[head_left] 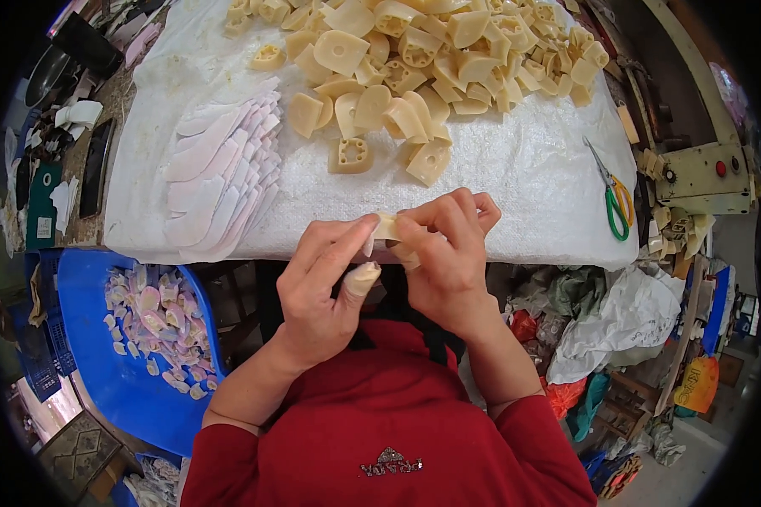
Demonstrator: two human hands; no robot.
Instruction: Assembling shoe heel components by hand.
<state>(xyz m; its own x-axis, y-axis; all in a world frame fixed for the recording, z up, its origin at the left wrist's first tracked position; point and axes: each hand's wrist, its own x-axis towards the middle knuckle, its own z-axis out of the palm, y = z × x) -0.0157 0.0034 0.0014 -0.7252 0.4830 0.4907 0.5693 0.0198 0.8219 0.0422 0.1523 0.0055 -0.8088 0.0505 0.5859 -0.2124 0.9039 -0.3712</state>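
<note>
Just beyond my body, at the table's near edge, both hands meet around a small cream shoe heel point(386, 226), mostly covered by my fingers. My right hand point(448, 258) is closed round its right side, fingers bent. The fingertips of my left hand point(317, 283) press on its left side, while the left thumb, with a pale covering on its tip, sits lower and a little apart. A small whitish flap shows between the left fingers and thumb. Beyond my hands lies a large pile of cream plastic heels point(427, 160); to the left are overlapping pale pink-white cut pieces point(220, 173).
White woven sheeting point(313, 190) covers the table. Green-and-orange-handled scissors point(615, 203) lie at the right. Below left stands a blue tub point(89, 338) holding many small pinkish pieces point(156, 317). A control box point(706, 173) and crumpled white plastic point(626, 313) are at the right.
</note>
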